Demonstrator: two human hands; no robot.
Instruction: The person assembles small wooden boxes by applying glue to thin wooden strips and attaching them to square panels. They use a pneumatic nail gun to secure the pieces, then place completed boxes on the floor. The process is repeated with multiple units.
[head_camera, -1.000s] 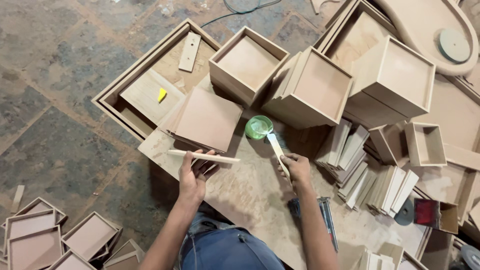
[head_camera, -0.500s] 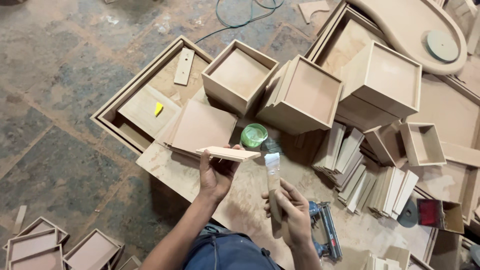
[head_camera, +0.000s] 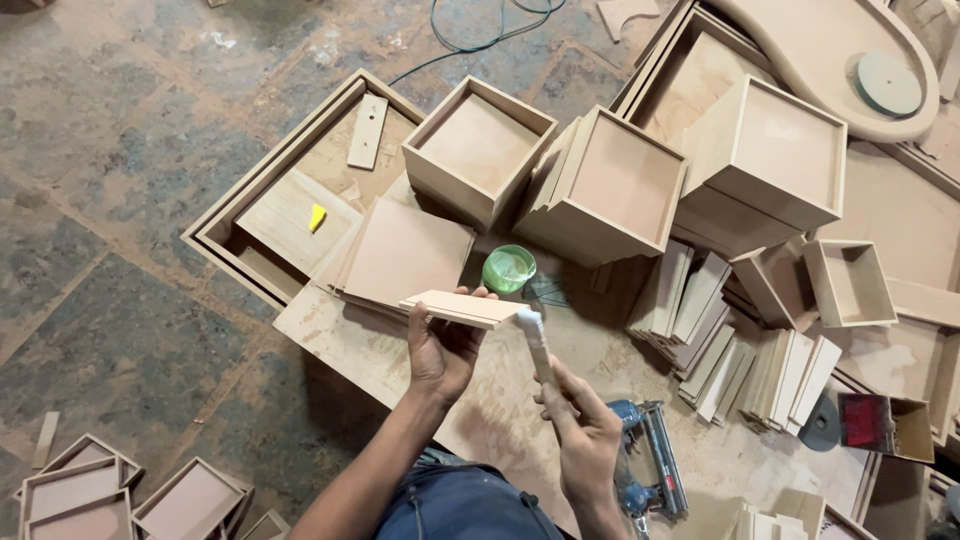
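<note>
Your left hand (head_camera: 440, 345) grips the thin wooden panels (head_camera: 462, 307) from below, their long axis running crosswise with the free end pointing toward your right. Your right hand (head_camera: 585, 440) is closed on the glue brush (head_camera: 535, 340), whose white tip touches that end, up and left of its grip.

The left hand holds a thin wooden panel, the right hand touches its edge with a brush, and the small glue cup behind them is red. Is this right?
Not quite: the glue cup is green, as the head view shows. The left hand does hold the thin wooden panel, and the right hand holds the brush to its edge.
</note>
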